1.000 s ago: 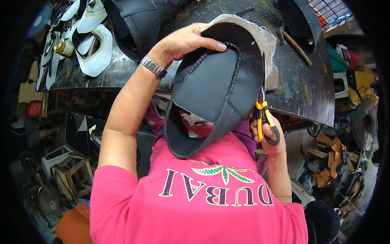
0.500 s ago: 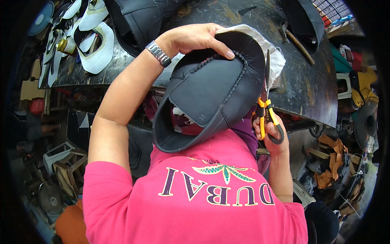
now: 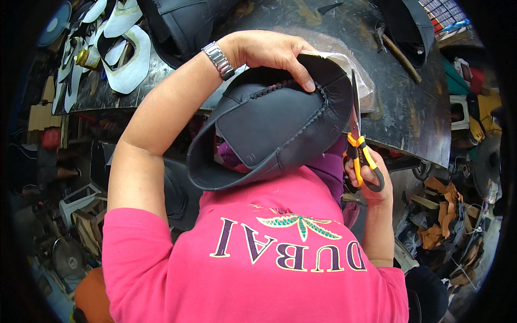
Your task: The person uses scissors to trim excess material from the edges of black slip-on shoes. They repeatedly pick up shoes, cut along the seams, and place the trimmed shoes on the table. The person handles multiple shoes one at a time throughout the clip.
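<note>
Left fingers point(image 3: 302, 46) pinch curved black leather point(image 3: 274, 118); right fingers point(image 3: 369, 175) hold yellow-black scissors point(image 3: 356, 141), apparently trimming thin white fabric point(image 3: 363, 81); next cut needs tautness.

Scissors point(image 3: 356, 135) are just right of the central shoe upper point(image 3: 264, 126); on the desk point(image 3: 404, 116) beyond, cut pieces point(image 3: 133, 75) lie at the frame's upper left, a stick point(image 3: 402, 59) at upper right.

Stitched black shoe upper point(image 3: 269, 125) tilts beside yellow-handled scissors point(image 3: 355, 138), perhaps touching them.
</note>
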